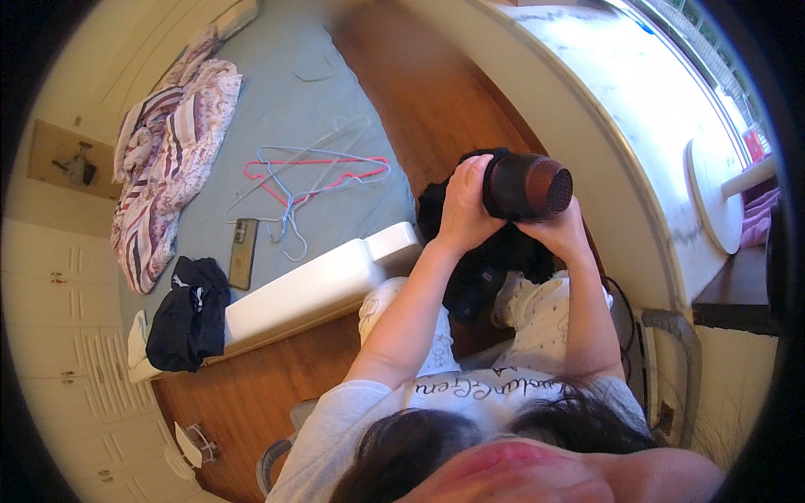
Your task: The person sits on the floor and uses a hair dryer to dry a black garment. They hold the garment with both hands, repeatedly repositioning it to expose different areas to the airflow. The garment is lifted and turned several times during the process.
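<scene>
A dark hair dryer with a brown, mesh-covered end is held up before me, its far end within a bunched black fuzzy garment. My left hand grips the cloth around the dryer's barrel, with its fingers along the side. Under the mesh end, my right hand is closed against the dryer from the other side, and most of its fingers are hidden behind it. The garment hangs down between my knees.
On the bed lie several clothes hangers, a phone, a patterned quilt and folded dark clothes. The white bed edge is at my left. A marble-look sill and a chair armrest stand at my right.
</scene>
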`<state>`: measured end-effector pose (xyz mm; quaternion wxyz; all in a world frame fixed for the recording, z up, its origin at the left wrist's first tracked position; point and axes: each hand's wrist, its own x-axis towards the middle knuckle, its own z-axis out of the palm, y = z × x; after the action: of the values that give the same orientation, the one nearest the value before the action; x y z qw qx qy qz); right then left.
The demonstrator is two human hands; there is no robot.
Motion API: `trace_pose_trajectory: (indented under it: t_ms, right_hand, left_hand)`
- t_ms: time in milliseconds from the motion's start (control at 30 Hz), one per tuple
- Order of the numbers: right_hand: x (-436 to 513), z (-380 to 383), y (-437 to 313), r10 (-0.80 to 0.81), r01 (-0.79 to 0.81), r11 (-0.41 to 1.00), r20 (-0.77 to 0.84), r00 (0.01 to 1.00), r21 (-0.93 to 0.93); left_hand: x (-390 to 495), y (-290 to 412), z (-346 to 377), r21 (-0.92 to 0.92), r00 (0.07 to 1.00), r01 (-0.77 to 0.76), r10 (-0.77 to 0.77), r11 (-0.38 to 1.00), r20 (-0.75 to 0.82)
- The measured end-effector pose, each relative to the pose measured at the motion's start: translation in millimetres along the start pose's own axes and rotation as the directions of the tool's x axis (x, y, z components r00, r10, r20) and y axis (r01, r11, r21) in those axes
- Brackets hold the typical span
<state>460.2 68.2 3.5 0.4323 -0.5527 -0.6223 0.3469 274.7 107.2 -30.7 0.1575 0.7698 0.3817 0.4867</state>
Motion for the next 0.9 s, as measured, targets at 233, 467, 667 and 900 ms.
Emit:
trace_pose_trajectory:
  t_ms: [233,467,667,900]
  right_hand:
    - [2,1,4,-0.015,0.014,0.999,0.015,1.000,0.046]
    - [3,2,11,0.017,-0.017,0.996,0.008,1.000,0.092]
    - [4,1,15,0.152,-0.153,0.988,0.052,0.987,0.012]
    - [3,3,19,0.100,-0.101,0.995,0.027,0.995,0.017]
  left_hand:
    - [-1,2,1,-0.010,1.000,-0.001,0.001,1.000,-0.009]
    - [0,3,1,0.012,1.000,-0.019,0.019,1.000,-0.006]
    - [0,4,-1,0.001,1.000,-0.011,0.011,1.000,-0.010]
    - [0,4,-1,0.010,0.999,-0.026,0.026,1.000,-0.025]
